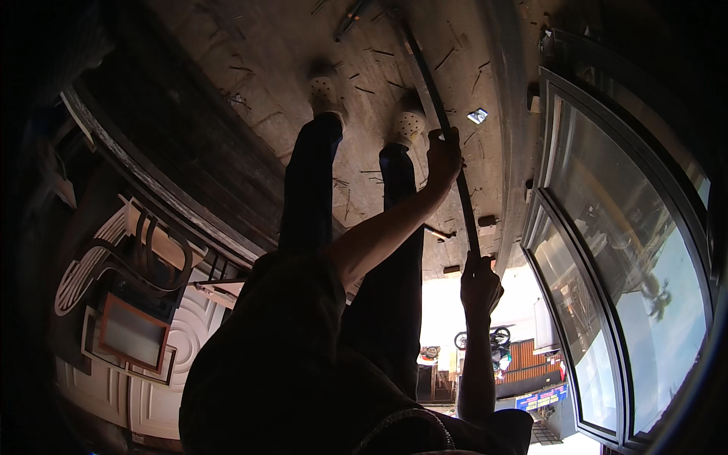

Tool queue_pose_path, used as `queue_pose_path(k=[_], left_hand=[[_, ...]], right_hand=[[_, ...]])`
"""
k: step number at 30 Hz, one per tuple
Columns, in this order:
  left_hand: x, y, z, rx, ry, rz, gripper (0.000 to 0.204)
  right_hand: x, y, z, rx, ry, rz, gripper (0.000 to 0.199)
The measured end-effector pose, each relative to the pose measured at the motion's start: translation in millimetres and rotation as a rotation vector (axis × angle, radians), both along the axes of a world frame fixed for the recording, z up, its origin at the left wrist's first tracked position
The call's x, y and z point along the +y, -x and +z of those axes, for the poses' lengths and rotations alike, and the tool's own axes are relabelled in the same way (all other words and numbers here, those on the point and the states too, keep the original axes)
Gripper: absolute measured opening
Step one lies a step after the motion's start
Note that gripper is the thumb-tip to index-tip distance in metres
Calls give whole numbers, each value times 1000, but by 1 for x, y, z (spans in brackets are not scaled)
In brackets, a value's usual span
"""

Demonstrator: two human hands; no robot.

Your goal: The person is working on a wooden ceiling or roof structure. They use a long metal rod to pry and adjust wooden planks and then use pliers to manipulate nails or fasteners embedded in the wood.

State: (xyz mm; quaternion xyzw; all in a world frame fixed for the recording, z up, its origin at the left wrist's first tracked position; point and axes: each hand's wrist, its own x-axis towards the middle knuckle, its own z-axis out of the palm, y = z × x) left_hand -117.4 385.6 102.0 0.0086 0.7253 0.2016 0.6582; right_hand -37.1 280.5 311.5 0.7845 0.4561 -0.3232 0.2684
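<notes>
Two hands (444,155) on upright bar (447,144)

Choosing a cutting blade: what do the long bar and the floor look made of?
Bar: likely metal, dark and dull; thin and straight, held in both hands, left, right. Floor: seemingly bare concrete or packed earth, matte brown, scratched and littered.

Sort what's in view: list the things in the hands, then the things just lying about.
In hand:
long dark bar, gripped by left hand and right hand

Lying about:
small shiny scrap
wood blocks
scattered thin sticks
</notes>
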Motion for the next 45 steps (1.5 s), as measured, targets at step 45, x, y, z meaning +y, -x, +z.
queue_pose_path(k=[45], left_hand=[[-101, -60, 16, 398, -92, -436, 37]], right_hand=[[-54, -36, -52, 112, 115, 26, 40]])
